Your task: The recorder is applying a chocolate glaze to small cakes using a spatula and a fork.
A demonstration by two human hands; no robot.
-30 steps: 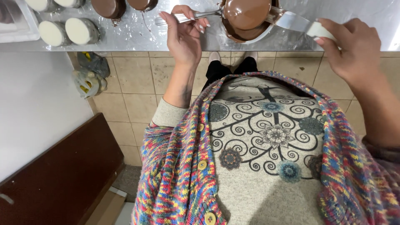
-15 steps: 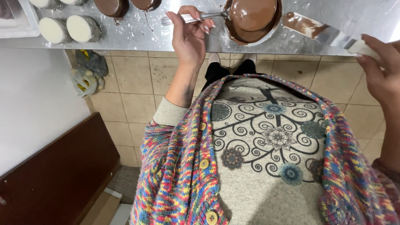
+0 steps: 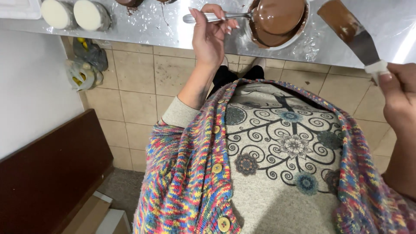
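My left hand [image 3: 209,32] grips the metal handle of a ladle [image 3: 277,15] full of melted chocolate, held over a white bowl [image 3: 299,38] of chocolate on the steel counter [image 3: 173,26]. My right hand [image 3: 401,97] holds the white handle of a metal spatula [image 3: 353,32], whose chocolate-smeared blade points up over the counter, to the right of the bowl.
Two round white-topped cakes [image 3: 73,14] sit at the counter's left end, with two chocolate-covered ones partly cut off above. A tiled floor [image 3: 134,99] lies below, with bags [image 3: 84,65] by the wall and a dark wooden panel [image 3: 52,173] at the lower left.
My right hand has let go of the bowl's rim and drawn back to the right and down with the spatula. The ladle stays over the bowl.
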